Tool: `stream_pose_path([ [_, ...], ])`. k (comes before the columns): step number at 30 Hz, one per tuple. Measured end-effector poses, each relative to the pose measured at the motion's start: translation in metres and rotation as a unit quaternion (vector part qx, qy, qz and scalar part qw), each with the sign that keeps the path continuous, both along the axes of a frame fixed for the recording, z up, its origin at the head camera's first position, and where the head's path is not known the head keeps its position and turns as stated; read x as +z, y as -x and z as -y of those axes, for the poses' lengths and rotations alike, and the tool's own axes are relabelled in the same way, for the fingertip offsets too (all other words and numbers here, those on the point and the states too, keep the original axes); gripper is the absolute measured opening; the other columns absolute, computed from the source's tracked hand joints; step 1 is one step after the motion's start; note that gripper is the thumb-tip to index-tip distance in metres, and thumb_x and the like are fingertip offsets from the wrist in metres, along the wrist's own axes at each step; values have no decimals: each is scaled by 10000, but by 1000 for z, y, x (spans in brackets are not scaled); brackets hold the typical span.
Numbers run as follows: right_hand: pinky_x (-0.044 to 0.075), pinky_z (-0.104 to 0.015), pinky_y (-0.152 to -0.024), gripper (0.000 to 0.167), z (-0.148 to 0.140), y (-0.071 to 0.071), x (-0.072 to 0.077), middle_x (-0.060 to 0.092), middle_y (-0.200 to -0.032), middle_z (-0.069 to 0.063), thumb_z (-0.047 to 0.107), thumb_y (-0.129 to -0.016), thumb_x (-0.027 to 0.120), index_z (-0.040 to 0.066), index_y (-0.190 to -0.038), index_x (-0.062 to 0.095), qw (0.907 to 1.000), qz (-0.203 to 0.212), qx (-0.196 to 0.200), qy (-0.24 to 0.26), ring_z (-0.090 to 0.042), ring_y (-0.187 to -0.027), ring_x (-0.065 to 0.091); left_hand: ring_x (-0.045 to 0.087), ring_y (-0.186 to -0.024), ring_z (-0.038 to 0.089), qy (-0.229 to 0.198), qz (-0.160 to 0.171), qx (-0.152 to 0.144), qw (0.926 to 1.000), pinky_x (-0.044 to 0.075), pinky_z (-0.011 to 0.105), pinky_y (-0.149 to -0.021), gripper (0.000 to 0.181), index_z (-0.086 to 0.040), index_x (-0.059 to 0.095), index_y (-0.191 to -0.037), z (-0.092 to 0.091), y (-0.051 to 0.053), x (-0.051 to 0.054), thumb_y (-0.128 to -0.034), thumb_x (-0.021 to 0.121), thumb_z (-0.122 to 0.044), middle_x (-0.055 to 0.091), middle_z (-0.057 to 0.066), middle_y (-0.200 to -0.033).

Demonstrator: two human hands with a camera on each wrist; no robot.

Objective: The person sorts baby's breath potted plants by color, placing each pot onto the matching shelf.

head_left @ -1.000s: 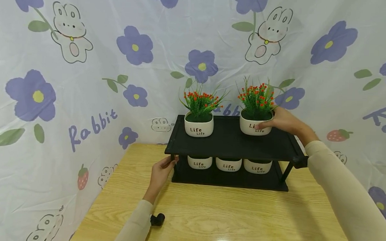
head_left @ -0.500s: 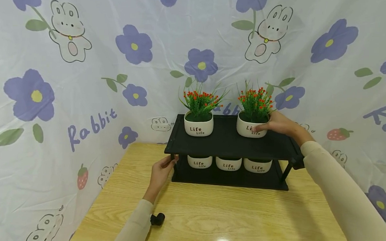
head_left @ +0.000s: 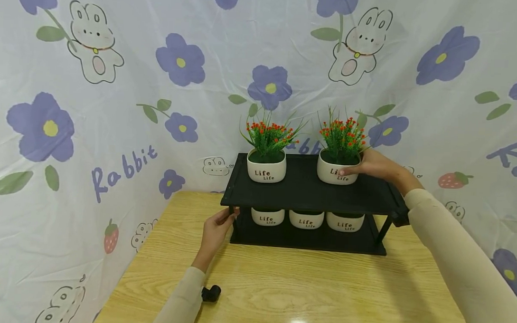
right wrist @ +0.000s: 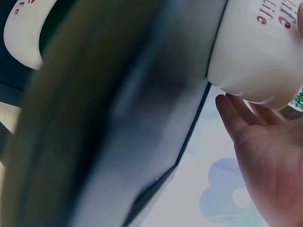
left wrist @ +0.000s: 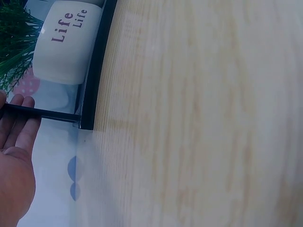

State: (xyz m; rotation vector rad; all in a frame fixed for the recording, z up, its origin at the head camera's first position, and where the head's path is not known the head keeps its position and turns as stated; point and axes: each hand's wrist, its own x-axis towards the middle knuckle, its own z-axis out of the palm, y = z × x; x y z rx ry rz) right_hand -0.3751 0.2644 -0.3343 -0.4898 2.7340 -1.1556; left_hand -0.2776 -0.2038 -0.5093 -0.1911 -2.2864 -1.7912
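A black two-tier shelf stands on the table. On its top tier, toward the right, is a white flower pot with red-flowered greenery, marked "Life". My right hand grips that pot from its right side, thumb across the front; in the right wrist view the fingers of the hand reach behind the pot. Another such flower pot sits at the top left. My left hand holds the front left post of the shelf, its fingers passing behind the post in the left wrist view.
Three white pots, the middle one among them, stand on the lower tier, their tops hidden by the upper board. The wooden table extends in front. A printed rabbit-and-flower cloth hangs behind. A black device is at the left wrist.
My right hand has shifted the right flower pot slightly left and down on the top tier; over the last half second it stays put. My left hand keeps its hold on the post.
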Motion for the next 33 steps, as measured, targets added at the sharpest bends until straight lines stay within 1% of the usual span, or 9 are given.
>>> stream_pose_path([
  [5,482,-637,-1084,1062,-6,-6,5,598,-1350,-322,477,-924,816,-18,-1658,229,9991,6,-186,-378,-488,-1296,564,697,-1252,400,-15,2,-49,10000,546,133,-938,354,76,656,-1395,0,2,0,-1065,645,-49,718,264,-1322],
  [8,508,-634,-1057,1091,-10,-11,6,606,-1283,-363,440,-946,800,-59,-1664,148,9993,123,-135,-317,-511,-1236,593,693,-1251,413,-41,4,-53,10000,549,129,-934,350,75,660,-1392,-1,1,2,-1064,645,-49,722,265,-1313],
  [11,372,-712,-1191,1168,-15,-15,6,268,-1676,-388,336,-975,785,-2,-1696,-69,9998,205,38,25,-569,-1523,350,696,-1243,418,-25,12,-13,10000,552,129,-932,346,76,663,-1388,0,0,3,-1064,644,-45,726,267,-1304],
  [14,350,-705,-1212,1036,-21,-19,1,215,-1721,-334,251,-1000,760,18,-1707,41,9993,147,125,324,-547,-1568,282,696,-1239,421,-51,68,65,9999,551,120,-923,344,71,667,-1386,2,0,3,-1066,644,-51,727,270,-1301],
  [20,414,-678,-1168,746,-40,-36,-10,396,-1640,-286,244,-1052,696,-3,-1639,307,9982,-507,-70,323,-514,-1493,417,671,-1263,439,-100,106,296,9995,514,73,-910,351,55,657,-1407,6,12,-18,-1076,629,-61,725,258,-1315],
  [24,546,-348,-1053,565,-57,-55,-19,577,-1474,-253,326,-1077,657,9,-1517,499,9923,-1081,-597,122,-305,-1287,620,672,-1274,407,-18,64,334,9994,521,100,-944,353,25,669,-1407,7,17,-26,-1082,637,-108,725,229,-1338],
  [27,486,-108,-847,434,-70,-69,-28,674,-1309,-191,332,-1086,643,13,-1378,620,9841,-1488,-969,15,0,-1040,640,680,-1274,358,85,70,323,9994,570,227,-1015,338,-24,693,-1391,8,17,-25,-1081,654,-154,723,205,-1355],
  [30,451,-68,-747,324,-81,-86,-37,705,-1155,-27,289,-1087,645,24,-1269,682,9754,-1811,-1253,85,177,-904,559,687,-1264,333,305,45,401,9987,589,405,-1056,307,-65,714,-1358,9,13,-22,-1075,667,-174,728,188,-1341],
  [33,450,-78,-710,230,-88,-107,-47,692,-1047,116,219,-1076,665,35,-1201,722,9635,-2229,-1477,126,207,-867,540,712,-1198,334,686,-80,679,9953,615,451,-997,248,-58,730,-1291,8,7,-20,-1070,666,-150,750,177,-1265],
])
